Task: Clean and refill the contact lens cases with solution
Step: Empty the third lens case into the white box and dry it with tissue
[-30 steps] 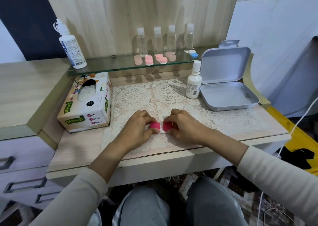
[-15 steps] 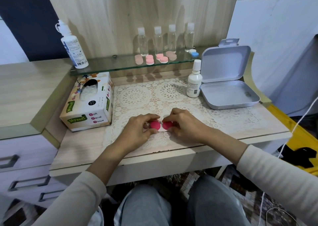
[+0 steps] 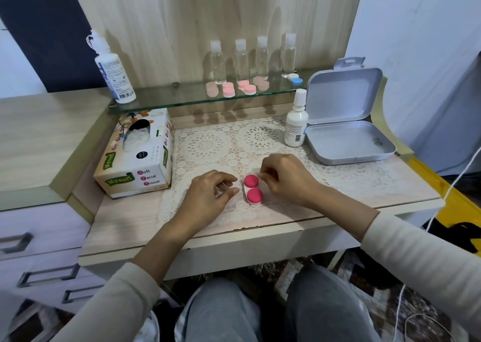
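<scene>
Lens case (image 3: 253, 189) lies between left hand (image 3: 208, 198) (loosely curled, empty) and right hand (image 3: 286, 179), whose grip I cannot tell.

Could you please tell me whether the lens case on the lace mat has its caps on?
Capped: both pink caps sit on the lens case; no open well shows.
</scene>
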The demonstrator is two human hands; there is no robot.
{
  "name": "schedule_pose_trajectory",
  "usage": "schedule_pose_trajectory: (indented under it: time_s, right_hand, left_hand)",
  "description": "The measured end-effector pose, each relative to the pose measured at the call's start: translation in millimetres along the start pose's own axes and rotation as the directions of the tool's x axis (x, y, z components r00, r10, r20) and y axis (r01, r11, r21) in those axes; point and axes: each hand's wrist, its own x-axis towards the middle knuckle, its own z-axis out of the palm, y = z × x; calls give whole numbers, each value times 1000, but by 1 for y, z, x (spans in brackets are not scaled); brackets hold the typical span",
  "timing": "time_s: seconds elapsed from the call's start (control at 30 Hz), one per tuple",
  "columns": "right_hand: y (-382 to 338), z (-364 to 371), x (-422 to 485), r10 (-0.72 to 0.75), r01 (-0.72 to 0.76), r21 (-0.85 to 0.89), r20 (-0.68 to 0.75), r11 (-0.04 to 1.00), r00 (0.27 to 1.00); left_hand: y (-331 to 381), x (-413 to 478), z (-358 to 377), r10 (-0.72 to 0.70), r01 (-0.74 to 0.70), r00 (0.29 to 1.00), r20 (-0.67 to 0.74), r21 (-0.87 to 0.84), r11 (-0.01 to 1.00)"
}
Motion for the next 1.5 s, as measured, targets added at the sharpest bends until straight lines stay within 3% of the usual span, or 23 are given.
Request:
schedule_pose_trajectory:
  time_s: [0.2,0.4,0.63,0.83,1.07,1.2,1.33,1.4,1.5]
  right_hand:
    - [-1,-6,8,-180,195,-54,204,979,962]
    - [1,-4,6,-146,147,7,165,989,975]
    - [4,-6,2,-116,132,-32,306,991,945]
    - [7,-5,3,-92,102,-23,266,995,960]
    - [9,1,1,-63,73,-43,206,996,976]
    - [7,7,-3,-45,56,-64,160,996,986]
    - [7,6,-3,-31,38,-45,145,998,989]
    - [7,5,-2,-26,32,-33,149,999,988]
    - [7,6,0,-11,14,-24,152,1000,988]
  left_hand:
    - [4,-4,4,9,-9,1000,3,-28,1000]
    - [13,-3,9,10,-3,996,93,-79,997]
    - [16,-4,6,30,-14,978,206,-78,997]
    - [14,1,4,13,-13,968,249,-2,1000]
    - [8,4,12,80,-107,964,253,93,990]
    - [6,11,12,36,-64,976,213,123,990]
    - [7,15,6,-58,17,989,139,283,959]
    - [9,13,4,-84,67,988,131,133,989]
    - [8,7,3,-31,58,971,236,-112,992]
